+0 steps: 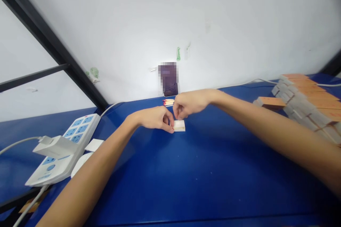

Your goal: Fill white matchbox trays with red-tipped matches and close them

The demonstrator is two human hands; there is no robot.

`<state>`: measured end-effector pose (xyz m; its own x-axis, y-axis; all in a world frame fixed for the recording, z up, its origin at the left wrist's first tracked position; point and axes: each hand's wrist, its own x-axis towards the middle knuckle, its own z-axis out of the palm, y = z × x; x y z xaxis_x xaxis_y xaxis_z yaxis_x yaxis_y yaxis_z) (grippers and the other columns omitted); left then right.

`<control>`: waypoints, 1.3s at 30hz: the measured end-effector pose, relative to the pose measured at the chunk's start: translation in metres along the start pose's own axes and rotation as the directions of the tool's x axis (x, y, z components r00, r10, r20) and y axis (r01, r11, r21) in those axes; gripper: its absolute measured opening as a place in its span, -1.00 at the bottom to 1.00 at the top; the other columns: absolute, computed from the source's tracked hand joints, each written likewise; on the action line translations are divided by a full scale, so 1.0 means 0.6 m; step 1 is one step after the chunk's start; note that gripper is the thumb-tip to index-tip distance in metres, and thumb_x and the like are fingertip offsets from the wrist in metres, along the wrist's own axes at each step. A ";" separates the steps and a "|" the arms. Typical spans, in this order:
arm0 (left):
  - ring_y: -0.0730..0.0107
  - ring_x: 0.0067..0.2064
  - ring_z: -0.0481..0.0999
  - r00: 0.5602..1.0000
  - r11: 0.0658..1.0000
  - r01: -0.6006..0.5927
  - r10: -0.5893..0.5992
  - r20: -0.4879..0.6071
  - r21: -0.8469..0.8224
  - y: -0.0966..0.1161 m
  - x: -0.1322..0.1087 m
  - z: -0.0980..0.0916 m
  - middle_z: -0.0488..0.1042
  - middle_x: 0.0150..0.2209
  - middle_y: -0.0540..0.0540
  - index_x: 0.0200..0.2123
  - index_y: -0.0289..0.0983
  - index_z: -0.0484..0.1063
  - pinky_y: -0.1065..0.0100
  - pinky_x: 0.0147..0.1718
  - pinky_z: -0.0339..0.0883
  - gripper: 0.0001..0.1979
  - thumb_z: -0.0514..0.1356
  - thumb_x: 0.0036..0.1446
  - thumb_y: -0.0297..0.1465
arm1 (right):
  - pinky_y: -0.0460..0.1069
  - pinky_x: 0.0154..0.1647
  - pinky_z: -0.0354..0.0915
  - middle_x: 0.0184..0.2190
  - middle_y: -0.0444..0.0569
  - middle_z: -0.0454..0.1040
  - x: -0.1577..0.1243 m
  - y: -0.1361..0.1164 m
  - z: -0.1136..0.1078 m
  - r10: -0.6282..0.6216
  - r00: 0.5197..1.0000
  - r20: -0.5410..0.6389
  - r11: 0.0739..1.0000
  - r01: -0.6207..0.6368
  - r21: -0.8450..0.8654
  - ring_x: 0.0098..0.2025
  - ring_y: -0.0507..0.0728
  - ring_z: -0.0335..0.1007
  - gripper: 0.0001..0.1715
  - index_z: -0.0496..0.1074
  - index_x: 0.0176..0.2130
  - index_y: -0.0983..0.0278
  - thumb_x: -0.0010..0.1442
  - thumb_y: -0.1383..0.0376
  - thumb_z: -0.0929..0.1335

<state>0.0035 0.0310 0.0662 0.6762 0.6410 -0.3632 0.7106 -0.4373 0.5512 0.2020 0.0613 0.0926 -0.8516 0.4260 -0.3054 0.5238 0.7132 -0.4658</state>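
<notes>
On the blue table, a small off-white matchbox tray lies flat in front of me. My left hand grips its left end between thumb and fingers. Just above the far edge of the tray is my right hand, its fingers curled into a pinch. Whatever those fingertips may hold is hidden. A small pile of matches with dark red heads lies behind the hands, partly covered by my right hand.
Stacked orange-topped boxes fill the right side, with one box set apart. A white power strip with a plugged-in adapter lies left. A dark phone-like object, partly blurred, leans against the white wall.
</notes>
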 end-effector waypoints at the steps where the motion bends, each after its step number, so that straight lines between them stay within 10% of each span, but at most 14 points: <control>1: 0.44 -0.43 0.42 1.000 1.000 0.003 -0.003 -0.012 -0.006 0.001 -0.002 -0.003 0.53 -0.42 -0.02 -0.26 -0.27 0.56 0.43 -0.46 0.17 -0.66 0.33 -0.03 -0.15 | -0.10 -0.36 0.25 -0.38 -0.06 0.58 0.001 0.007 -0.002 0.006 1.000 -0.021 0.999 -0.006 0.033 -0.39 0.05 0.45 -0.70 0.59 -0.18 0.33 0.11 0.27 0.35; 8: 0.49 -0.46 0.28 0.949 0.998 -0.054 0.042 -0.311 -0.030 -0.041 0.005 -0.017 0.38 -0.47 0.00 -0.37 -0.31 0.43 0.42 -0.45 0.13 -0.62 0.11 0.18 -0.09 | -0.12 -0.46 0.28 -0.38 0.00 0.58 0.025 0.045 0.014 0.227 0.922 -0.315 0.974 -0.205 0.101 -0.56 0.00 0.44 -0.68 0.51 -0.13 0.36 0.24 0.25 0.27; 12: 0.39 -0.47 0.34 0.751 0.976 0.181 -0.055 -0.658 0.124 -0.081 0.032 0.002 0.42 -0.51 -0.01 -0.25 -0.27 0.42 0.36 -0.40 0.16 -0.75 0.03 0.22 -0.26 | -0.08 -0.30 0.30 -0.38 0.03 0.60 0.052 0.060 0.035 0.149 0.880 -0.450 0.980 -0.194 -0.054 -0.40 0.08 0.51 -0.60 0.47 0.00 0.39 0.20 0.37 0.26; 15: 0.30 -0.38 0.43 0.682 0.948 0.281 -0.090 -0.726 0.147 -0.091 0.046 0.025 0.49 -0.42 -0.05 -0.12 -0.23 0.39 0.32 -0.32 0.22 -0.76 -0.01 0.23 -0.34 | -0.04 -0.12 0.26 -0.11 0.15 0.56 0.071 0.073 0.056 0.043 0.794 -0.606 0.969 -0.181 -0.168 -0.11 0.17 0.47 -0.57 0.46 0.03 0.38 0.19 0.39 0.25; 25: 0.26 -0.31 0.48 0.661 0.922 0.302 -0.018 -0.750 0.244 -0.089 0.052 0.053 0.53 -0.32 -0.08 -0.08 -0.22 0.39 0.33 -0.33 0.25 -0.75 0.00 0.22 -0.42 | -0.04 -0.21 0.18 -0.10 0.03 0.47 0.091 0.087 0.111 0.095 0.691 -0.716 0.939 -0.300 -0.165 -0.14 0.13 0.41 -0.62 0.45 0.02 0.23 0.27 0.32 0.23; 39: 0.28 -0.30 0.52 0.652 0.926 0.285 0.001 -0.758 0.247 -0.088 0.050 0.055 0.56 -0.28 -0.08 -0.01 -0.22 0.37 0.34 -0.31 0.27 -0.71 0.00 0.24 -0.43 | -0.04 -0.24 0.15 -0.17 -0.02 0.52 0.094 0.089 0.113 0.111 0.694 -0.711 0.939 -0.308 -0.155 -0.18 0.14 0.42 -0.69 0.50 -0.08 0.20 0.24 0.30 0.25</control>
<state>-0.0075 0.0523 0.0012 0.2942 0.8956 0.3336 0.8990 -0.3779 0.2216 0.1833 0.0857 -0.0061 -0.5471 0.7705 0.3271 0.7510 0.6244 -0.2147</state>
